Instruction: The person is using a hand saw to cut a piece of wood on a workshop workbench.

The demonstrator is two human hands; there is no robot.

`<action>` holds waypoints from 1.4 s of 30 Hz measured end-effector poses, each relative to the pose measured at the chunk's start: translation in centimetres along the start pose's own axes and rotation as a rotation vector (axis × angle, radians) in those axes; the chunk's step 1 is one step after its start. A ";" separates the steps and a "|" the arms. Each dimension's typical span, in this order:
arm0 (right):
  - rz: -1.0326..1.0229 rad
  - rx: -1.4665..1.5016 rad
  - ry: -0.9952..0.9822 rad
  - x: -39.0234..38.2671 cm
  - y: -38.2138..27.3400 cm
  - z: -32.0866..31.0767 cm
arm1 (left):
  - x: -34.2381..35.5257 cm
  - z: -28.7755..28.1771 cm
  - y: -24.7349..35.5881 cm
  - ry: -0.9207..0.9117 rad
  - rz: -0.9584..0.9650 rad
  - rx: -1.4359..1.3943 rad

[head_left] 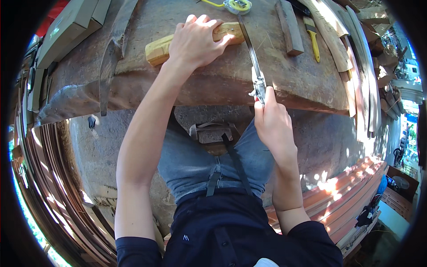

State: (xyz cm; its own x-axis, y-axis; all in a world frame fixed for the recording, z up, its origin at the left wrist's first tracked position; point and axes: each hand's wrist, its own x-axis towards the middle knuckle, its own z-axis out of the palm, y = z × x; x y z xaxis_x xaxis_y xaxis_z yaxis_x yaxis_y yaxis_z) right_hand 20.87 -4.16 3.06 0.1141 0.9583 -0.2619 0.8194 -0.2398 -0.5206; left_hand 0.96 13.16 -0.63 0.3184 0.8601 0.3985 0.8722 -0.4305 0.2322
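A yellow wooden block (159,50) lies slantwise on the worn wooden workbench (213,84). My left hand (194,43) is closed over its top, with fingers and thumb gripping near the right part. In my right hand (276,127) is the handle of a hacksaw (255,58), seen almost edge-on from above, its silvery fitting just ahead of my fingers. The hacksaw's long narrow metal part runs away from me, its far portion against or right beside the block's right end. How deep any cut goes cannot be made out.
A tape measure (238,6) lies beyond the block. To the right are a short wood piece (290,29), a yellow-handled brush (313,39) and long boards (356,66). A cardboard box (66,31) stands far left, near a thin wood strip (110,71).
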 end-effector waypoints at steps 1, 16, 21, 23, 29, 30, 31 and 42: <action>-0.012 -0.050 0.029 0.1 0.4 -0.2 | 0.5 0.0 0.4 -0.011 0.013 -0.009; -0.170 -0.138 0.104 0.2 0.7 -0.4 | 0.2 -0.4 0.1 -0.005 0.053 0.012; -0.077 -0.140 0.010 6.2 -2.5 -2.5 | 0.8 -0.3 1.7 0.020 0.025 -0.091; -0.109 -0.178 0.029 7.2 -2.4 -1.5 | 0.6 -0.4 1.6 0.017 0.035 -0.056; -0.183 -0.024 0.087 0.7 0.4 0.1 | -0.3 -2.0 1.0 -0.022 -0.025 -0.068; -0.185 -0.090 0.105 0.6 0.7 0.0 | -0.1 -2.2 1.2 -0.032 -0.016 -0.070; -0.170 -0.159 0.119 0.5 0.7 -0.1 | 0.1 -2.1 1.4 -0.025 -0.010 -0.071; -0.085 -0.085 -0.002 4.4 -1.7 -1.2 | 0.9 -1.4 0.6 0.031 -0.013 -0.078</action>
State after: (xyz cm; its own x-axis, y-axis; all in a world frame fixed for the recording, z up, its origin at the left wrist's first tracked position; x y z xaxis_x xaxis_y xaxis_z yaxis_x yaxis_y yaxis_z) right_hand 20.69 0.63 3.80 0.0408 0.9743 -0.2215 0.8709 -0.1433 -0.4700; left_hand 1.22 13.28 1.07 0.2942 0.8574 0.4223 0.8442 -0.4402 0.3057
